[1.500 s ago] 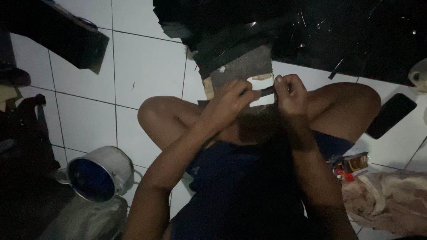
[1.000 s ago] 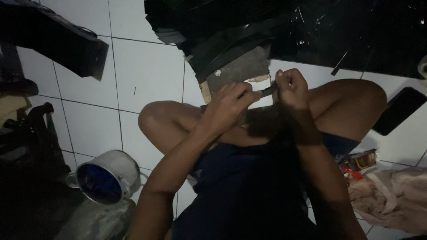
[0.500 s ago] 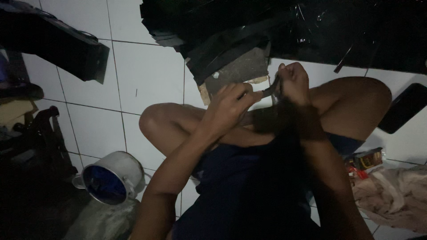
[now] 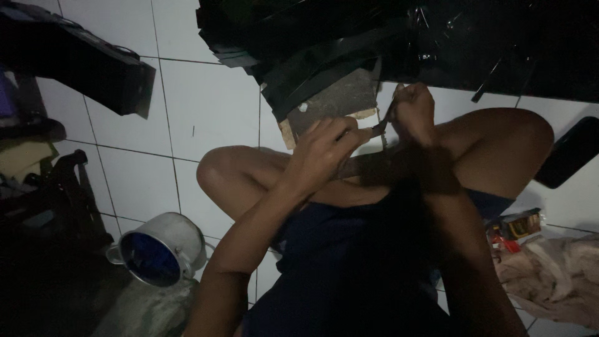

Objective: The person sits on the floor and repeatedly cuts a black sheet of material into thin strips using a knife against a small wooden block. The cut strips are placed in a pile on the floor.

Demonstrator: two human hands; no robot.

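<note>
I sit cross-legged on a white tiled floor [image 4: 212, 106] in dim light. My left hand [image 4: 324, 150] and my right hand [image 4: 413, 112] meet above my shins, both pinched on a small thin strip [image 4: 378, 130] stretched between them. What the strip is made of is too dark to tell. Just beyond my hands a flat wooden board [image 4: 340, 100] with a dark top lies on the floor, partly under black sheet material [image 4: 349, 37].
A metal pot [image 4: 159, 249] with a blue inside lies tilted by my left knee. Dark objects [image 4: 75, 62] crowd the left side. A black phone-like slab [image 4: 571, 153] lies right, and a small packet [image 4: 515, 228] and crumpled cloth [image 4: 555, 274] lie at lower right.
The view has tilted slightly, so the floor items sit lower in view. My hands stay together on the strip, with small finger movements and the right hand raised a little.
</note>
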